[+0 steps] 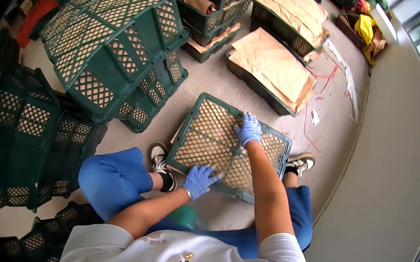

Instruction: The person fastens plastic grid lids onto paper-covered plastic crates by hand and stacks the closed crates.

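Observation:
In front of me on the floor is a green plastic lattice panel [212,134], lying flat like a lid, with brown paper showing through its holes and at its left edge. My left hand [199,181], in a blue glove, rests on its near edge with fingers spread. Farther up, my right hand [248,129], also in a blue glove, presses on the panel near its far edge, fingers stretched out. Neither hand is wrapped round anything. Whatever lies under the panel is mostly hidden.
Upturned green crates [121,40] are stacked at the left, and darker crates [19,127] stand closer. Ahead are a paper-covered crate [273,70] and another paper-topped crate [291,17]. A pale wall [382,169] bounds the right. Red string [329,75] lies on the floor.

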A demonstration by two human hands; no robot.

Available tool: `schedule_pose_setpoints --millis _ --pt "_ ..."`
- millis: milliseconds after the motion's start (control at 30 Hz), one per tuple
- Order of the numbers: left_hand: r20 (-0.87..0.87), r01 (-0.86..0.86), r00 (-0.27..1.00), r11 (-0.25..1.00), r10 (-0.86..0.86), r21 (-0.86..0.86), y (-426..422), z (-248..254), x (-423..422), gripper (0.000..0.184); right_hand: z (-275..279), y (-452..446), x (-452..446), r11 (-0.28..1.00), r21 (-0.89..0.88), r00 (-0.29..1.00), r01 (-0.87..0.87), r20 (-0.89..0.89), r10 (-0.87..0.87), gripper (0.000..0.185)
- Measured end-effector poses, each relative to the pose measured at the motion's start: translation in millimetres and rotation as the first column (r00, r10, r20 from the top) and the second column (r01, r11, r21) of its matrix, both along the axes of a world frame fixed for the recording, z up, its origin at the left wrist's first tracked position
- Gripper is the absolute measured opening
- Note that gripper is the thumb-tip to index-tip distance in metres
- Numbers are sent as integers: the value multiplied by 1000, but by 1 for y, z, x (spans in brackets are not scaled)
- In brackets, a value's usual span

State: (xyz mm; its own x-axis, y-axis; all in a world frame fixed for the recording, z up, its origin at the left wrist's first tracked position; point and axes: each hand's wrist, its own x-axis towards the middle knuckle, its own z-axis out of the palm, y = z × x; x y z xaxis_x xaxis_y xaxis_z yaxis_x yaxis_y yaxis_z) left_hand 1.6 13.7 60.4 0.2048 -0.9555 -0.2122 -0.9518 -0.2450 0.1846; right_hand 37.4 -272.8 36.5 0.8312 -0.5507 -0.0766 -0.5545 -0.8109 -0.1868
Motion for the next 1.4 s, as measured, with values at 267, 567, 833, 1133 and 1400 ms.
schedule_pose_setpoints --millis 267,567,833,1133,1400 --pt "-28 41 999 996 -44 -75 10 -41 8 50 -25 -19 68 970 242 1000 13 -30 -6 59" --pt "-182 118 977 991 -106 56 -18 -38 36 49 -33 -25 77 994 47 987 -99 -124 104 48" --pt "-308 -880 455 371 836 -296 -39 -22 152 35 -33 -12 77 997 72 990 -6 -142 16 52" --pt "-427 -913 335 402 840 73 -31 -33 183 30 -71 -57 83 562 809 971 175 -48 -233 31" --pt "-597 -819 40 369 801 439 -21 5 192 45 -79 -41 73 971 233 996 -60 83 42 30"
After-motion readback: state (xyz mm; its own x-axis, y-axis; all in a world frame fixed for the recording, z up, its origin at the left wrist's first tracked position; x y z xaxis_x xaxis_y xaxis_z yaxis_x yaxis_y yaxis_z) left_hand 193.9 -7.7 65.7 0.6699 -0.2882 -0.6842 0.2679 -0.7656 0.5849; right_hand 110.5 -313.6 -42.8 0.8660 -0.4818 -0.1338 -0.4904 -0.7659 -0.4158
